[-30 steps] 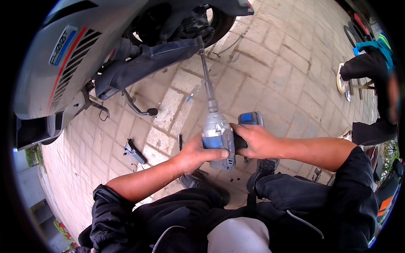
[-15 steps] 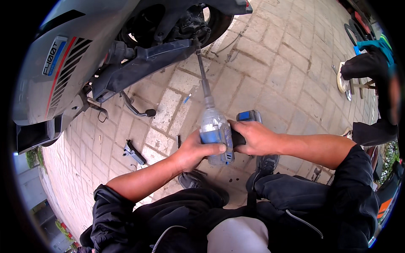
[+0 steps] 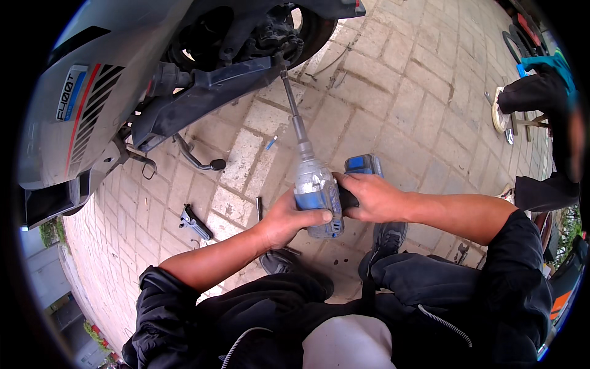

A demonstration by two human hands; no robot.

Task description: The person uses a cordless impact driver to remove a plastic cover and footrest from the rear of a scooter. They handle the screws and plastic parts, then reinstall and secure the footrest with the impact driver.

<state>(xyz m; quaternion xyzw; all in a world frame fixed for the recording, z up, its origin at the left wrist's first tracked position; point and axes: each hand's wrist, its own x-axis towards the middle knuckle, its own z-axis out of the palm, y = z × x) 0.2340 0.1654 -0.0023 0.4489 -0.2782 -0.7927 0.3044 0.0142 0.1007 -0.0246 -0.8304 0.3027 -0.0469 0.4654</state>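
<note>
In the head view, which is the only one, the left hand lies on the body of a power tool, grey and blue in colour. Its grip is pressed against the casing, with the thumb laid across the near end; the other fingers are mostly hidden under it. The right hand has its grip wrapped around the black handle of the same tool, and just beyond this hand a battery with a blue top shows.

The power tool is above the paving, in front of the person's body. From its nose a long metal bar points away, toward the grey scooter. The tip of the bar is at the end of a dark arm beside the wheel; I cannot tell if it sits on a bolt there.

On the ground, to the left of the left hand, lies a black and grey part. A short dark rod lies near this hand, and a small blue and white piece lies farther off. At the right side another person is partly visible, well apart from the tool.
</note>
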